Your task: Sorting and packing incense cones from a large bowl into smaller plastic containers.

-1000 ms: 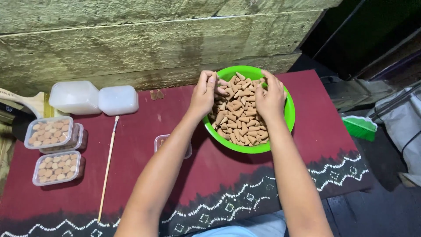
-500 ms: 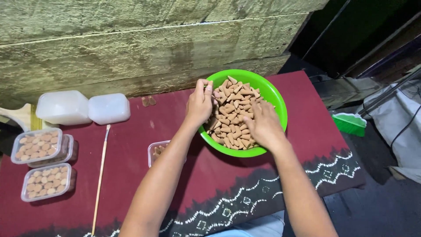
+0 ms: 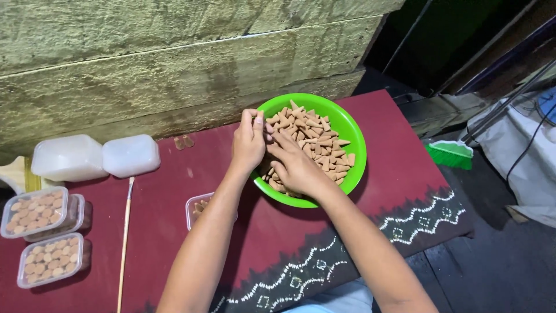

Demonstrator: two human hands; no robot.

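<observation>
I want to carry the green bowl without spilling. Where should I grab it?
Hold the green bowl by its rim, probably with one hand on each side, left and right. The rim is wide and round and sticks out, so fingers can hook under it. The bowl is heaped with little brown cones, so keep it level. The right side is free; the left hand and right hand crowd the left edge.

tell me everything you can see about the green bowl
The green bowl is round, bright and glossy, likely plastic. It sits upright on the maroon cloth near the wall, holding a heap of small tan cone-shaped pieces. The left hand is at its left rim; the right hand lies across its near side.
</observation>
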